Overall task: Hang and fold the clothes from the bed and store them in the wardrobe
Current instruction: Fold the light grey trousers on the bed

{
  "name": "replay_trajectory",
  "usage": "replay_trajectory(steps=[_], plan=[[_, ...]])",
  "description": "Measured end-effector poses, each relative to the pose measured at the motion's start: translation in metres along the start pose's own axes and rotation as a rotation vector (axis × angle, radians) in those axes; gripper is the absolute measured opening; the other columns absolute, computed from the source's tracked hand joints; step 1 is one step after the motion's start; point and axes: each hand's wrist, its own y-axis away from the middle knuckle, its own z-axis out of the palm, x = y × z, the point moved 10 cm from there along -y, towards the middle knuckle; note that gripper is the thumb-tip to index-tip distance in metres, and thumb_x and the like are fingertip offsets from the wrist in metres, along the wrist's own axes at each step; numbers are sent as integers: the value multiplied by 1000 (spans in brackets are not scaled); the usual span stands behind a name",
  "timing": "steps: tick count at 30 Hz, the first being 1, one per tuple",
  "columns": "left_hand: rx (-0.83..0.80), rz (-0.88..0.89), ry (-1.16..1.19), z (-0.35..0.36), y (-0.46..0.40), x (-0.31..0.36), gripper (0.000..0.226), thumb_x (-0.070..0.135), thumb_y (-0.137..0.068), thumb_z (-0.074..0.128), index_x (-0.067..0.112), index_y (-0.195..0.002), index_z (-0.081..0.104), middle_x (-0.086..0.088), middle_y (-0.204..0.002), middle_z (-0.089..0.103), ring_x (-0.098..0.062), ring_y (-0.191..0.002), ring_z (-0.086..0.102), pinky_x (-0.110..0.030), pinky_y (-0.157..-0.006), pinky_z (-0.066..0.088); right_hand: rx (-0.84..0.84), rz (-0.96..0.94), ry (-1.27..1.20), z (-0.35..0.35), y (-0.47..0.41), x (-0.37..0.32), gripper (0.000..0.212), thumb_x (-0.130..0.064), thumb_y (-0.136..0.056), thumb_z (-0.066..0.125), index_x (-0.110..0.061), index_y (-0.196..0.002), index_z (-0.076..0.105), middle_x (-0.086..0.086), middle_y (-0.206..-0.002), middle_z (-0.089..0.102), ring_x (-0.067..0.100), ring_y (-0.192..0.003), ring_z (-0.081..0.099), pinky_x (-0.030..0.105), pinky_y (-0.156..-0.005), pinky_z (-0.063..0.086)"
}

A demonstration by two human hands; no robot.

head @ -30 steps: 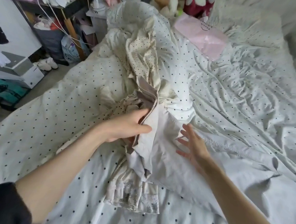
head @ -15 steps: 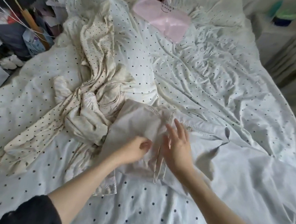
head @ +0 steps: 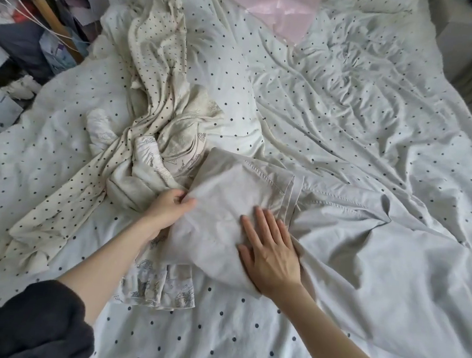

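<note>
Grey garment point(head: 236, 190) lies partly folded on the bed point(head: 351, 109), its stitched hem uppermost. Cream dotted garment point(head: 148, 89) lies crumpled just left of it, with a printed frilled piece point(head: 158, 289) protruding beneath the grey garment's near edge.

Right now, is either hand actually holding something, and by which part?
The left hand pinches the grey garment at its left edge. The right hand holds nothing; it lies flat, pressing on the same garment.

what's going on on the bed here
A person is folding a grey garment on the bed. The left hand pinches its edge while the right hand presses flat on it. A tangled pile of cream clothes lies beside it, not yet folded.
</note>
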Motion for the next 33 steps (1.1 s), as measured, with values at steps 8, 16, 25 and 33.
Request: replay_trajectory(steps=[8,16,25,33], plan=[[-251,54,334,-3,46,63,21,0,-87,58,14,-103,63,1,-96,71,-9,-84,66,-18,-71,52,-58,-18,-324,-13,-5,7,55,-31,-96,46,-21,-147,28,6,-158,13,19,-146,10,27,-117,1],[-470,338,205,72,126,199,35,-3,-86,58,23,-110,57,1,-107,68,-9,-95,64,-29,-87,49,21,665,-1691,-61,42,105,28,-39,-97,42,-26,-118,56,-2,-124,59,18,-102,63,34,-84,52],[-484,311,68,212,138,198,42,15,-97,48,14,-139,40,-10,-116,58,-10,-90,57,-18,-72,50,335,821,-1451,-87,109,206,28,-37,-99,40,-24,-120,54,-11,-117,54,9,-112,49,24,-92,37],[-76,37,-2,148,82,99,51,37,-92,55,12,-135,42,-3,-130,52,-15,-114,50,-25,-88,37,181,330,-287,-79,85,142,54,-40,-96,43,-23,-146,31,6,-158,13,25,-146,6,42,-117,5]])
